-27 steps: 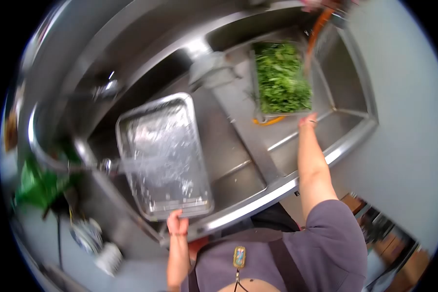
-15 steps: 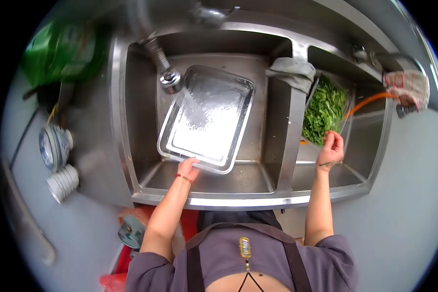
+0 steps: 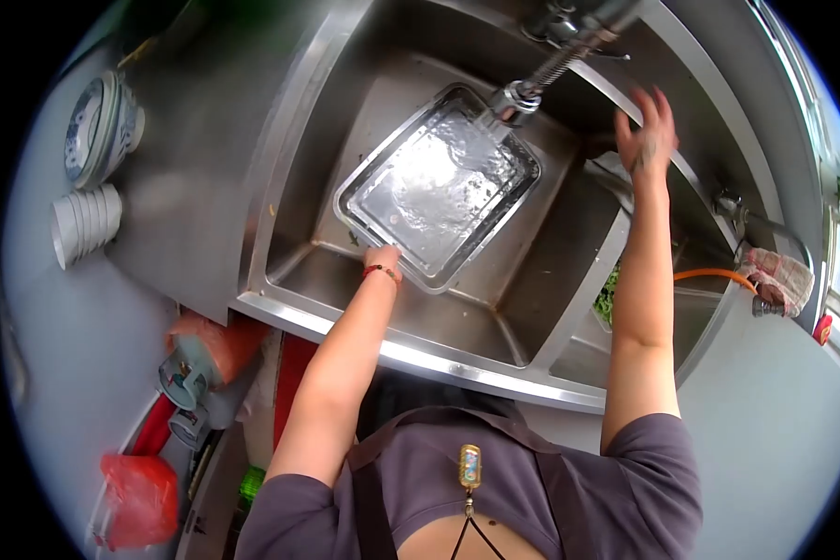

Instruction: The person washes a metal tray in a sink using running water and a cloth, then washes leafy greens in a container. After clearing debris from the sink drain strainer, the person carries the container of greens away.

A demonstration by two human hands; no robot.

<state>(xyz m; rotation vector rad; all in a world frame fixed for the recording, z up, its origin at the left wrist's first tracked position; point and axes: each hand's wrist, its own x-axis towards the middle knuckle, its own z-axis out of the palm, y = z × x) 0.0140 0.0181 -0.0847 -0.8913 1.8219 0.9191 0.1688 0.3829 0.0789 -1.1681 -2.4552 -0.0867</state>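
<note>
Over the left basin of the steel sink (image 3: pixel 280 177), the left hand (image 3: pixel 381 256) is pinching the near rim of a rectangular metal tray (image 3: pixel 437 185). Tray is shiny w/ rounded corners, lying tilted in the basin, and water is rippling on its flat bottom. Water is coming from the ribbed flexible faucet hose (image 3: pixel 551 65), its nozzle just above the tray's far corner. The right hand (image 3: pixel 646 131) is hanging in the air w/ fingers spread, holding nothing, near the faucet base. Leafy greens (image 3: pixel 609 297) are showing in the right basin beside an orange hose (image 3: pixel 709 275). Stacked round bowls (image 3: pixel 84 220) and patterned plates (image 3: pixel 103 114) are resting on the counter at left.
</note>
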